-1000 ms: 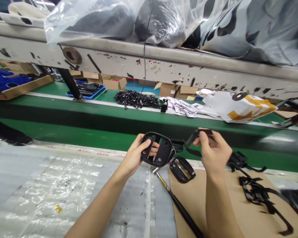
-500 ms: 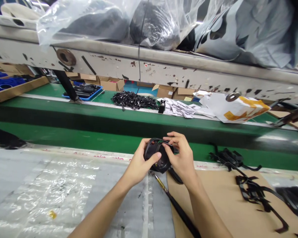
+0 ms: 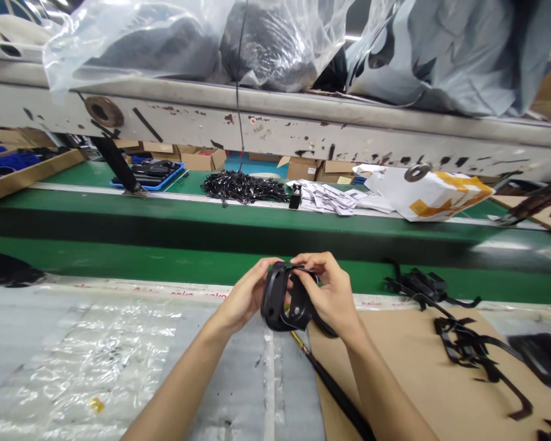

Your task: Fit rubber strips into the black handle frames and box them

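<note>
Black plastic frame point(image 3: 272, 304) is in my hands, up in front of the green ledge point(image 3: 174, 215), over the near edge of the plastic-covered worktop point(image 3: 133, 355). It's tilted: thick rim toward my left, opening turned partly toward me.

Left hand point(image 3: 249, 299): closed on the frame's left side, fingers round the back. Right hand point(image 3: 331, 293): thumb and fingers pinched on a thin black strip point(image 3: 308, 270) at the frame's upper right. Can't tell if the strip is seated or loose, since my fingers cover most of it. Hands close together, frame between them.

Just below my right hand, another black part point(image 3: 324, 324), mostly hidden. Beside it, a tool with a gold shaft and long black handle point(image 3: 337, 392) lies at a slant, handle toward me; its far end is out of sight behind the frame.

Right side: brown cardboard sheet point(image 3: 395, 361) with a black bracket assembly point(image 3: 461, 346) on it; second black bracket point(image 3: 420, 285) at the sheet's far edge. Black item at far right is too blurred to identify.

Beyond the ledge, left to right: blue tray point(image 3: 169, 182) of black parts, heap of small black pieces point(image 3: 243, 187), white paper slips point(image 3: 328, 197), white package with orange tape point(image 3: 434, 197).
</note>
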{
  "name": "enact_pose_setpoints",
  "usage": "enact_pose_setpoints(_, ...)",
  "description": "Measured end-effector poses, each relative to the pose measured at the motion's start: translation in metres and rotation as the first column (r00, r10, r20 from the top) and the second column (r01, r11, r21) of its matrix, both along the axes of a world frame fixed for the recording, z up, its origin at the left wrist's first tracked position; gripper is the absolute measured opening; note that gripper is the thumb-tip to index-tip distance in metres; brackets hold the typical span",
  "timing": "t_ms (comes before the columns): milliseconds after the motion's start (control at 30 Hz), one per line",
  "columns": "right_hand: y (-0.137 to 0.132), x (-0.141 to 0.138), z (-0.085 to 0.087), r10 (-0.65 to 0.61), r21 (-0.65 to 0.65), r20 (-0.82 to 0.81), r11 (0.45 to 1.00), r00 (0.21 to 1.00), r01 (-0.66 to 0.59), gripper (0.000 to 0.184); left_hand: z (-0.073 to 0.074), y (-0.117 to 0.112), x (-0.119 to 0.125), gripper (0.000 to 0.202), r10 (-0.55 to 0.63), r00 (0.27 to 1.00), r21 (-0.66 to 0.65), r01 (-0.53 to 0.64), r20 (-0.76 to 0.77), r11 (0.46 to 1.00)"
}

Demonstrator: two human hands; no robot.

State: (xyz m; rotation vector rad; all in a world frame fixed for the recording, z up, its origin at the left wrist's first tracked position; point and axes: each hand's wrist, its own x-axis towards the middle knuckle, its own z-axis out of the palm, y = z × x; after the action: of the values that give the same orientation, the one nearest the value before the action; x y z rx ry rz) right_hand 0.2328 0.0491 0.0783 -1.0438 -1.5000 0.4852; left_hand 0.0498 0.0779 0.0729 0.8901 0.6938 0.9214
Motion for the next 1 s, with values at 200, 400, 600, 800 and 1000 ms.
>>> enact_pose_setpoints(200,-0.006,0.001,0.006,-0.109,0.137,0.226,0.987,0.968,0.079,0.018,-0.008,-0.001,0.014,0.053,0.074,0.997,-0.057,-0.074,0.009,0.996)
enact_pose_setpoints(400,-0.004,0.006,0.007,-0.119,0.155,0.281,0.985,0.952,0.077,0.025,-0.009,-0.004,0.016,0.051,0.096,0.995,0.011,-0.096,-0.034,0.995)
enact_pose_setpoints(600,-0.004,0.004,0.005,-0.108,0.195,0.331,0.980,0.937,0.044,0.026,-0.004,-0.009,0.013,0.055,0.087,0.995,0.030,-0.085,-0.055,0.996)
enact_pose_setpoints(800,-0.005,0.000,0.006,-0.135,0.256,0.219,0.964,0.966,0.077,0.022,0.006,-0.017,0.017,0.050,-0.052,0.997,-0.002,0.052,0.061,0.999)
enact_pose_setpoints(1000,-0.006,0.000,0.002,0.105,0.042,-0.047,0.994,0.993,-0.103,0.044,0.008,-0.007,0.012,0.046,0.048,0.952,-0.172,0.004,0.301,0.985)
